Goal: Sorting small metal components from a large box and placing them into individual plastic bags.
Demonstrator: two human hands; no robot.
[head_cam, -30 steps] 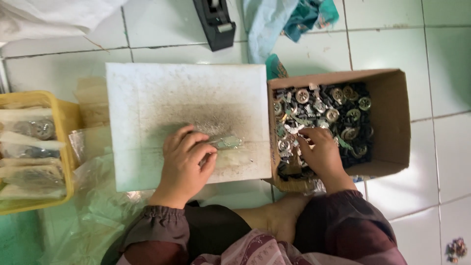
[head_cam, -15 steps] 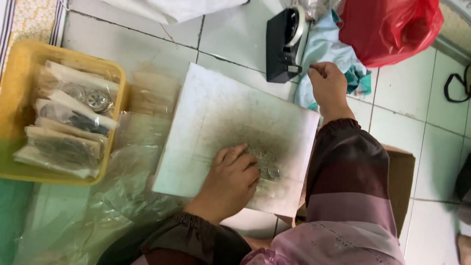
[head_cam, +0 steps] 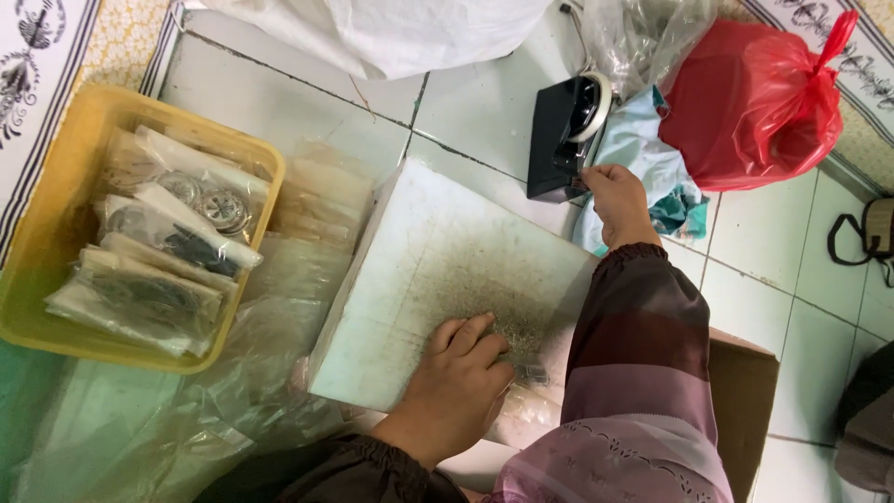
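— Under the left hand [head_cam: 461, 368], what lies there?
— A small clear packet [head_cam: 531, 373], pressed flat by curled fingers onto the white board [head_cam: 419, 270], which sits on the tiled floor

— And the right hand [head_cam: 616, 200]?
— Reaching away, fingers pinched at the black tape dispenser [head_cam: 562, 138]; just beyond it sits a red bag [head_cam: 754, 102], and far left of the left hand a yellow tray [head_cam: 56, 214] of packets

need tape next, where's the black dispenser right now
In the head view the black tape dispenser sits on the tiled floor past the white board, with the right hand at it.
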